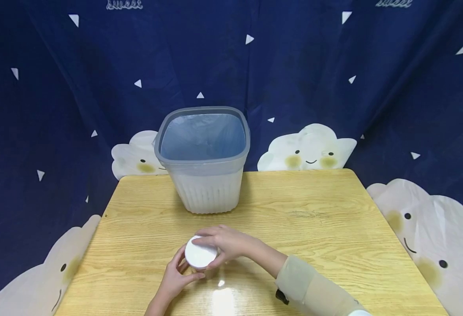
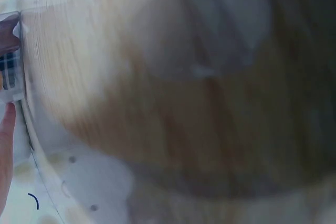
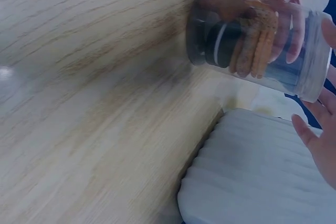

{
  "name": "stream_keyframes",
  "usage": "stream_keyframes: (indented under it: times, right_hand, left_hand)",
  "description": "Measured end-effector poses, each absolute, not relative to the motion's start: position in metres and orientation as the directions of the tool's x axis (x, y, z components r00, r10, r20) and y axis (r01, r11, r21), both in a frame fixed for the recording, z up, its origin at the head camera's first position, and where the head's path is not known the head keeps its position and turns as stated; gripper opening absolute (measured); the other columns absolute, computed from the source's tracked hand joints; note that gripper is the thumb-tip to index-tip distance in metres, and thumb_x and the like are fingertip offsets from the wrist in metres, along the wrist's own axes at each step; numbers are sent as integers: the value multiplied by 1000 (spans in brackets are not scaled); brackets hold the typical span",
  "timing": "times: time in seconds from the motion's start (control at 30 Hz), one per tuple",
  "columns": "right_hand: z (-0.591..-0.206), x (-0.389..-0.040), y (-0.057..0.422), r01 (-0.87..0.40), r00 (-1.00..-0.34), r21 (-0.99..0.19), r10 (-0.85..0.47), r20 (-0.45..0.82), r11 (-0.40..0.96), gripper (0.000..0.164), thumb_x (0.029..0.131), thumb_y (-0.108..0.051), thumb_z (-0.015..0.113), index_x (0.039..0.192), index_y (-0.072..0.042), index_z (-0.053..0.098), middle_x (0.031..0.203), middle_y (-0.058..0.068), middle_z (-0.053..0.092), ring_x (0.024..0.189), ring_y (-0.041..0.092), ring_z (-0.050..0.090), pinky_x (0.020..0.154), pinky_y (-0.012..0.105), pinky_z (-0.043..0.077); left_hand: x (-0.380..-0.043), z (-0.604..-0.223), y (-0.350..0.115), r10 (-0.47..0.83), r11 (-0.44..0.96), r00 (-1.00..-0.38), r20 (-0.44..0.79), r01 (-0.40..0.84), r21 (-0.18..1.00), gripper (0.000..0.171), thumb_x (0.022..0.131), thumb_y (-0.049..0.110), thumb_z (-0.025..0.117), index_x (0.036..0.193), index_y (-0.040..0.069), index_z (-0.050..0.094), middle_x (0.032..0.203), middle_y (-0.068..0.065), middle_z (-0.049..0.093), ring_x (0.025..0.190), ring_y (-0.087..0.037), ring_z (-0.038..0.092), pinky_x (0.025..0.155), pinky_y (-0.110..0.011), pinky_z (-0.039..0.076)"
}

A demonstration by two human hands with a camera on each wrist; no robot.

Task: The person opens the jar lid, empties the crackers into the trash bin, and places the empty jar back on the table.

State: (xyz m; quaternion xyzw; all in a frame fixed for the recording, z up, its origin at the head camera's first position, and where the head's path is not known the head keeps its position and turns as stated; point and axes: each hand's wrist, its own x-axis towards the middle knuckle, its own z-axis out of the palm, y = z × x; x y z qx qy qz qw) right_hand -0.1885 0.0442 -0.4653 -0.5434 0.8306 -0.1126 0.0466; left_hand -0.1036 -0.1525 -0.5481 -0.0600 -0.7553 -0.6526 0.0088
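A clear jar (image 3: 286, 77) with a white lid (image 1: 201, 253) stands upright on the wooden table. Through its wall, brown biscuits (image 3: 258, 40) and a dark item with a white stripe (image 3: 220, 43) show in the lower part. My left hand (image 1: 175, 276) holds the jar's side, thumb and fingers curved round it. From the right, my right hand (image 1: 229, 244) grips the white lid, with fingers over its far edge and the thumb at its near side. In the left wrist view only a strip of the jar (image 2: 11, 90) and one finger (image 2: 6, 150) appear, at the left edge.
A whitish bin (image 1: 211, 186) with a grey rim and a bag lining stands behind the jar, near the table's back edge. The table (image 1: 314, 245) has rounded corners. Behind it hangs a dark blue curtain (image 1: 302, 70) with clouds and triangles.
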Motion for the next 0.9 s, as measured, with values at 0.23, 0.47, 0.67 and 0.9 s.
stream_keyframes:
  times: [0.23, 0.47, 0.67, 0.9]
  right_hand:
    - [-462, -192, 43, -878, -396, -291, -918, -2, 380, 73, 71, -46, 73, 135, -23, 46, 140, 0, 41, 126, 13, 40, 101, 36, 37]
    - [-459, -194, 42, -868, -385, -329, -923, -25, 371, 73, 71, -41, 75, 135, -22, 45, 142, 0, 39, 128, 14, 38, 102, 38, 36]
    - [-458, -194, 42, -862, -383, -343, -923, -38, 372, 74, 71, -39, 75, 136, -23, 44, 142, -1, 39, 128, 13, 38, 103, 39, 35]
    - [-457, -195, 42, -857, -383, -357, -923, -42, 372, 74, 71, -38, 75, 137, -23, 44, 143, -2, 38, 128, 14, 38, 103, 40, 34]
  left_hand:
    - [-103, -549, -153, 83, 140, -993, 90, 101, 985, 87, 58, 3, 83, 134, 2, 40, 127, 2, 47, 109, 1, 47, 97, -41, 42]
    - [-104, -551, -154, 91, 142, -992, 84, 96, 985, 87, 59, 2, 82, 135, 3, 39, 129, 7, 46, 110, 2, 46, 97, -42, 41]
    - [-103, -550, -153, 81, 137, -994, 77, 88, 987, 88, 58, 2, 82, 135, 2, 39, 128, 7, 47, 109, 2, 46, 97, -41, 41]
    - [-104, -550, -153, 82, 136, -994, 79, 89, 987, 89, 58, 2, 82, 136, 2, 38, 130, 2, 46, 110, 3, 45, 97, -41, 41]
